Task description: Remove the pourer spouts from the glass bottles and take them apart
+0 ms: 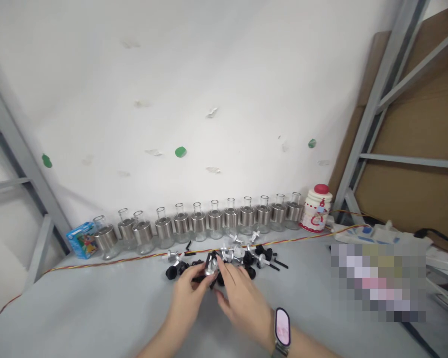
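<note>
Over the near side of a heap of loose parts, my left hand (pixel 188 293) pinches a small silver metal fitting (pixel 210 267) between thumb and fingers. A black part shows at the top of that fitting. My right hand (pixel 244 298), a watch (pixel 282 325) on its wrist, closes in from the other side, its fingers against the same fitting and its thumb lower down. What lies under the right fingers is hidden. Around the hands are black round caps (pixel 171 272), silver fittings (pixel 263 260) and thin black tubes (pixel 281 264).
Along the wall stands a row of glass bottles (pixel 197 221) with silver metal bands. A blue box (pixel 82 240) is at its left end, a white and red jar (pixel 316 211) at its right. A twisted wire (pixel 134 257) crosses the grey table (pixel 108 308). A power strip (pixel 384 233) lies right.
</note>
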A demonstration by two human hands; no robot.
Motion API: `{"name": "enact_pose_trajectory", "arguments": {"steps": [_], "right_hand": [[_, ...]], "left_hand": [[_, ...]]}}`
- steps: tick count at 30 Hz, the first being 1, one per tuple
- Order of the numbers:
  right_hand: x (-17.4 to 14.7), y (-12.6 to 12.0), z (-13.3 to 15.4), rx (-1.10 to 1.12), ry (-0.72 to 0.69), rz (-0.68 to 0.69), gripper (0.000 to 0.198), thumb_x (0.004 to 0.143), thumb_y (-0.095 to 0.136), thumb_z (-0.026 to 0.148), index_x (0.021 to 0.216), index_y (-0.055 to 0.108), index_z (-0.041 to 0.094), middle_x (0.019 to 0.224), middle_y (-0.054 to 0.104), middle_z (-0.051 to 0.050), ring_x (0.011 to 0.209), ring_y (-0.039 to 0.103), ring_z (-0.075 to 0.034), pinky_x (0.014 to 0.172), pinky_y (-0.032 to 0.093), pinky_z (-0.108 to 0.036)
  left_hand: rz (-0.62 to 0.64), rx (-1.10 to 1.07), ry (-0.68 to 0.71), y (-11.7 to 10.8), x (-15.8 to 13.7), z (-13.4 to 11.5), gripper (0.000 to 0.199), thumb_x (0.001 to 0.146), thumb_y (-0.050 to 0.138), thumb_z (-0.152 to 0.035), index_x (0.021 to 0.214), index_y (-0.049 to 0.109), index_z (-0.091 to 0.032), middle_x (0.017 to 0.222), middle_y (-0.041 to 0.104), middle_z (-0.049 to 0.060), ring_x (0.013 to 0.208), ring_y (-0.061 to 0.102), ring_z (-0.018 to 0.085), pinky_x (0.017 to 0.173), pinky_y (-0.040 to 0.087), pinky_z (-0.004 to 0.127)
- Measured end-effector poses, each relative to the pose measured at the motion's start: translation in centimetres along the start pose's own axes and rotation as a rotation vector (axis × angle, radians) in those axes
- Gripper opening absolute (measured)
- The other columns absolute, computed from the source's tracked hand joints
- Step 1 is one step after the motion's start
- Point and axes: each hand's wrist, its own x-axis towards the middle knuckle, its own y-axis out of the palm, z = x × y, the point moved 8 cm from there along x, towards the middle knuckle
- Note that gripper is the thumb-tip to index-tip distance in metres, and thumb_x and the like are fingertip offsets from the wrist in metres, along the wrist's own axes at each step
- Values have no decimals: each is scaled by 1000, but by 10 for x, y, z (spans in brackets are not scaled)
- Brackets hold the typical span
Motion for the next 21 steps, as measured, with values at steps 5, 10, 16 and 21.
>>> {"name": "enact_pose_trajectory", "arguments": {"steps": [5, 10, 16, 21], "right_hand": [[-7, 16, -8, 416, 251, 106, 39, 73, 50, 14, 112, 45, 15, 100, 54, -8, 90, 52, -21, 80, 43, -32], [-7, 21, -16, 581, 386, 100, 22, 72, 45, 10, 93, 50, 17, 92, 57, -5, 84, 54, -17, 73, 42, -26], [-4, 22, -23, 732, 411, 128, 8, 73, 46, 14, 74, 52, 19, 71, 57, 1, 65, 52, -13, 60, 38, -23], [-2, 37, -20, 1237, 433, 405, 12, 64, 60, 20, 68, 49, 17, 65, 55, 2, 63, 53, -13, 60, 42, -24]], "left_hand": [[70, 103, 99, 13, -10, -11, 29, 76, 50, -31, 102, 60, -21, 101, 60, 7, 90, 58, 20, 70, 50, 29], [126, 317, 168, 21, -23, -24, 29, 82, 41, -35, 96, 62, -21, 96, 62, 7, 88, 57, 20, 76, 46, 34], [152, 404, 159, 13, -17, -23, 43, 79, 45, -42, 117, 47, -21, 87, 62, 5, 77, 57, 19, 68, 46, 30], [281, 279, 191, 12, -11, -28, 47, 77, 49, -41, 121, 43, -24, 78, 57, 1, 66, 54, 13, 54, 43, 21]]}}
